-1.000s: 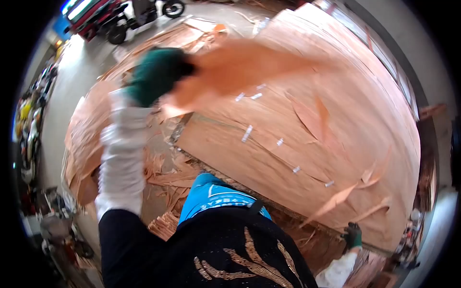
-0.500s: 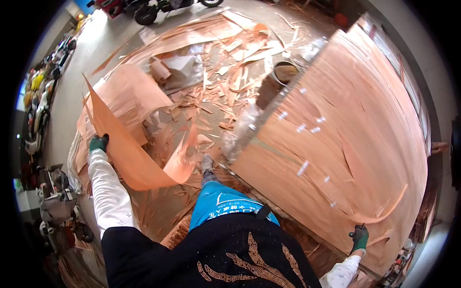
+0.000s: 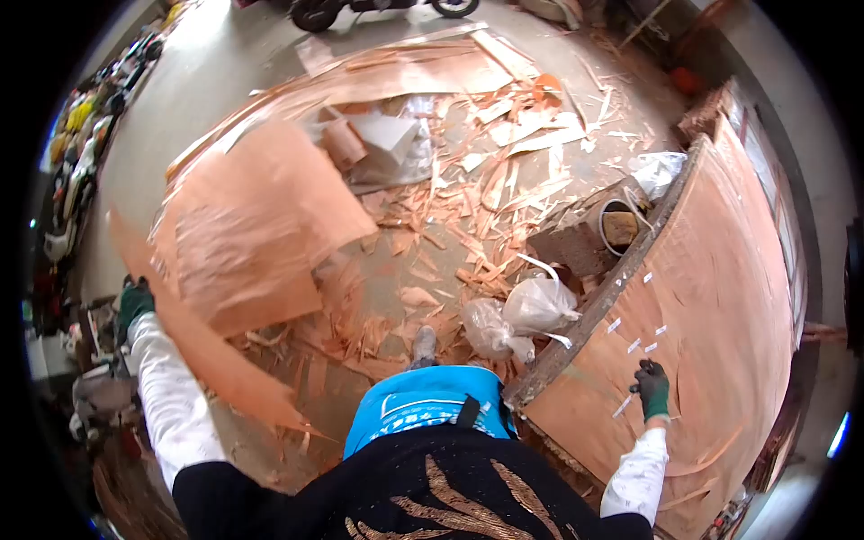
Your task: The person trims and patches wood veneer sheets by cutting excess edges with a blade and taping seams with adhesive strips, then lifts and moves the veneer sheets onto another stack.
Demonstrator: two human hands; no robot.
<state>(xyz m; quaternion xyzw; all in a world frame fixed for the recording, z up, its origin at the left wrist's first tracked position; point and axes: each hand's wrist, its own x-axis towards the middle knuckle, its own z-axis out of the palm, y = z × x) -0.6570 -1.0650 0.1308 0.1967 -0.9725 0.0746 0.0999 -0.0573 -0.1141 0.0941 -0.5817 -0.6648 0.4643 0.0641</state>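
Observation:
At the left, my left hand (image 3: 135, 301), in a dark green glove, is closed on a long sheet of reddish wood veneer (image 3: 211, 346). This sheet hangs at a slant, with a ragged lower end. On the right, my right hand (image 3: 651, 389), gloved alike, is over the broad veneer-covered stack (image 3: 711, 351). Its fingers are bunched near several small white tape pieces (image 3: 634, 346); whatever they hold, if anything, is hidden. A thin curved veneer strip (image 3: 715, 457) lies on the stack below that hand.
Veneer sheets (image 3: 261, 225) lie on the floor ahead at left. Scraps (image 3: 504, 198) litter the floor. White plastic bags (image 3: 540, 306) and a bucket (image 3: 619, 225) stand beside the stack's edge. A motorbike (image 3: 360, 11) is at the back.
My left hand has swung the veneer sheet outward to the left and lower. My right hand has moved forward over the stack, away from the curved strip toward the tape pieces. The view has shifted.

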